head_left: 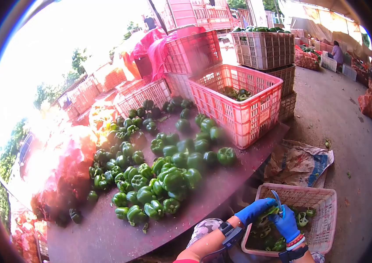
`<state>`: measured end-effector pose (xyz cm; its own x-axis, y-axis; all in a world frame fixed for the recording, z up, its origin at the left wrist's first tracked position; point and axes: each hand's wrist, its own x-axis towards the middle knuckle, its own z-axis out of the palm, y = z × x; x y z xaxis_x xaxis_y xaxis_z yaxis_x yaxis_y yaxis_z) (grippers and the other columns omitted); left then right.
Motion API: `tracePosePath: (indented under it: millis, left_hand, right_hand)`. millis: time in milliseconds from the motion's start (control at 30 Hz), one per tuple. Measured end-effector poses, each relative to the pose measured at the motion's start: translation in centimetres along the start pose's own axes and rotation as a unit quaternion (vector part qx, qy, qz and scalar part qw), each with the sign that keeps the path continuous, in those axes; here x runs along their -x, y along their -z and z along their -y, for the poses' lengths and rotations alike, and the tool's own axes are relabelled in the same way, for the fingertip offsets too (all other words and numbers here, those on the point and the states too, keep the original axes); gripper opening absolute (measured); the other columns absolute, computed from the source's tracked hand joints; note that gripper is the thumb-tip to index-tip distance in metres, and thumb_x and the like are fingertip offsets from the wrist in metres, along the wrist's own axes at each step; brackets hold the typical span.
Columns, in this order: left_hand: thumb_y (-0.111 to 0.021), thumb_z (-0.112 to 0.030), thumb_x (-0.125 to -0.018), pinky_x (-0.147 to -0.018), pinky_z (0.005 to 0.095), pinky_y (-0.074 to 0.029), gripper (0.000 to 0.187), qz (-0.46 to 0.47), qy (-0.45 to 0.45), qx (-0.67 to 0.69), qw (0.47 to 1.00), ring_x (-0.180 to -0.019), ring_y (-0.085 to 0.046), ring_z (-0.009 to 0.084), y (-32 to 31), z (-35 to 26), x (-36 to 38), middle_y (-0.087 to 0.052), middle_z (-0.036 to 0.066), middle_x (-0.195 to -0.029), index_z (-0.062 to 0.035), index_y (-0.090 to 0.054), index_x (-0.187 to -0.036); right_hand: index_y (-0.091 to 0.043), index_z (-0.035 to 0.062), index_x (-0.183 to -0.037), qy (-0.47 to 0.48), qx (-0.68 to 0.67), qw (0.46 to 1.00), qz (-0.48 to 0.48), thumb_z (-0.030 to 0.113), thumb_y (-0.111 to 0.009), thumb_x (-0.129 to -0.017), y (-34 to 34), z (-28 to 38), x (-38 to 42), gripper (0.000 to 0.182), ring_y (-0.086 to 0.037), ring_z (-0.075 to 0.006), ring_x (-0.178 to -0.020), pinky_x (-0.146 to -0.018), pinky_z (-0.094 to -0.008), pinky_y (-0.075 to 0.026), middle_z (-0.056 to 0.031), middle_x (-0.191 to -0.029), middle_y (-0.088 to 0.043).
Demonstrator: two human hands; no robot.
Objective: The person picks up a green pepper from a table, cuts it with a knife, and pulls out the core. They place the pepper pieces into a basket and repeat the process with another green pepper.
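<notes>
My left hand (254, 210), in a blue glove, is closed round a green pepper (268, 213) above a low pink crate (330, 219). Beside it my right hand (286, 221), also gloved in blue, grips a small curved knife (276, 199) with its blade pointing up. The hands are close together, and the fingers partly hide the pepper. Cut pepper pieces (302, 218) lie in the crate under them. Many whole green peppers (172, 179) are heaped on the dark table to the left.
A red crate (256, 115) holding some peppers stands on the table's right end. Behind it are stacked crates (265, 50) topped with peppers. A crumpled sack (297, 164) lies on the ground. Red mesh bags (69, 162) are at the left. A person (336, 53) sits far off.
</notes>
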<state>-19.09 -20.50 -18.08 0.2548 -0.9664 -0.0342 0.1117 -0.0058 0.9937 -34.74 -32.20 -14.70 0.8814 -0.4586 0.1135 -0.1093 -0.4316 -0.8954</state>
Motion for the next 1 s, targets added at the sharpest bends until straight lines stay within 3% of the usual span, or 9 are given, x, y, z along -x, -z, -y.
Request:
tracePosePath:
  millis: [233, 333, 467, 567, 633, 767, 800, 867, 1000]
  left_hand:
    - [-0.051, -0.037, -0.105, -0.084, 0.0281, -0.05, 0.037, 0.032, -0.075, 0.034, 0.996, -0.09, -0.058, 0.01, -1.6, 1.2, -0.4, -0.067, 0.001, -0.101, -0.0052, -0.065, -0.118]
    - [-0.053, -0.037, -0.104, -0.08, 0.0273, -0.05, 0.036, 0.089, 0.008, 0.109, 0.99, -0.085, -0.059, 0.0101, -1.6, -1.4, 0.8, -0.067, 0.0, -0.099, -0.006, -0.066, -0.117]
    - [-0.052, -0.034, -0.105, -0.078, 0.0272, -0.05, 0.033, 0.036, -0.051, -0.002, 0.998, -0.083, -0.059, 0.0105, -1.5, 3.7, -0.6, -0.066, 0.0, -0.097, -0.0054, -0.065, -0.114]
    - [-0.049, -0.032, -0.106, -0.079, 0.0283, -0.05, 0.032, -0.043, 0.019, 0.211, 0.976, -0.085, -0.058, 0.0115, -2.9, 6.8, -1.6, -0.065, 0.001, -0.1, -0.0049, -0.065, -0.113]
    - [-0.047, -0.028, -0.107, -0.08, 0.0301, -0.049, 0.029, -0.106, 0.079, 0.412, 0.902, -0.087, -0.057, 0.0131, -4.3, 8.0, -2.8, -0.064, 0.003, -0.104, -0.0049, -0.062, -0.114]
    - [-0.048, -0.028, -0.106, -0.078, 0.0313, -0.049, 0.029, -0.142, -0.014, 0.074, 0.987, -0.085, -0.057, 0.0144, -4.3, 7.5, -2.8, -0.064, 0.004, -0.101, -0.0045, -0.061, -0.115]
    - [-0.048, -0.028, -0.106, -0.076, 0.0312, -0.049, 0.029, -0.137, -0.062, 0.083, 0.985, -0.083, -0.057, 0.0138, -5.7, 2.8, -1.4, -0.064, 0.005, -0.098, -0.004, -0.061, -0.112]
    - [-0.049, -0.03, -0.106, -0.076, 0.0309, -0.049, 0.03, -0.111, -0.025, 0.11, 0.987, -0.084, -0.057, 0.0133, -5.8, 0.7, -1.5, -0.064, 0.005, -0.097, -0.0037, -0.061, -0.115]
    - [-0.052, -0.034, -0.105, -0.086, 0.0281, -0.051, 0.039, -0.074, 0.114, 0.018, 0.991, -0.091, -0.056, 0.011, -5.7, 2.0, -3.5, -0.062, 0.003, -0.102, -0.0047, -0.056, -0.131]
  right_hand:
    - [-0.065, 0.0025, -0.103, -0.031, -0.064, 0.995, 0.065, 0.043, -0.081, -0.084, 2.4, -0.4, -0.3, 0.047, -0.061, -0.0144, -0.076, -0.07, -0.0341, -0.051, -0.0071, -0.084, -0.068]
    - [-0.063, 0.003, -0.103, -0.073, -0.168, 0.974, 0.131, 0.042, -0.083, -0.081, 2.5, -1.0, 0.0, 0.048, -0.063, -0.0185, -0.077, -0.071, -0.0346, -0.051, -0.0107, -0.086, -0.068]
    - [-0.06, 0.0039, -0.099, -0.033, 0.078, 0.995, 0.044, 0.027, -0.078, -0.082, 1.5, -0.9, -0.1, 0.034, -0.065, -0.0324, -0.08, -0.073, -0.0416, -0.051, -0.0171, -0.089, -0.066]
    - [-0.058, 0.0048, -0.096, 0.016, 0.162, 0.985, -0.059, 0.012, -0.069, -0.082, -1.1, -2.6, -0.2, 0.019, -0.064, -0.0424, -0.084, -0.074, -0.0495, -0.049, -0.0199, -0.089, -0.064]
    - [-0.058, 0.0039, -0.096, 0.006, 0.184, 0.977, -0.106, 0.014, -0.071, -0.082, -1.8, -3.0, -0.5, 0.021, -0.064, -0.041, -0.082, -0.073, -0.0489, -0.049, -0.0193, -0.088, -0.064]
    - [-0.057, 0.0037, -0.095, -0.037, 0.03, 0.971, -0.236, 0.018, -0.073, -0.087, -2.3, -7.6, -1.9, 0.023, -0.064, -0.0317, -0.07, -0.064, -0.043, -0.05, -0.0123, -0.081, -0.063]
    - [-0.056, 0.0077, -0.093, -0.101, -0.226, 0.936, -0.252, 0.021, -0.072, -0.092, -1.6, -5.5, -2.7, 0.021, -0.056, -0.0164, -0.056, -0.05, -0.0315, -0.045, -0.0018, -0.071, -0.056]
    - [-0.056, 0.0142, -0.087, -0.235, -0.355, 0.866, -0.263, 0.023, -0.067, -0.097, 2.0, -5.5, -3.3, 0.017, -0.046, -0.0074, -0.05, -0.045, -0.0265, -0.038, 0.0054, -0.065, -0.05]
    - [-0.06, 0.0143, -0.09, -0.199, -0.339, 0.896, -0.208, 0.025, -0.062, -0.099, 5.5, -5.8, -2.4, 0.014, -0.045, -0.0048, -0.05, -0.044, -0.0222, -0.035, 0.0055, -0.067, -0.054]
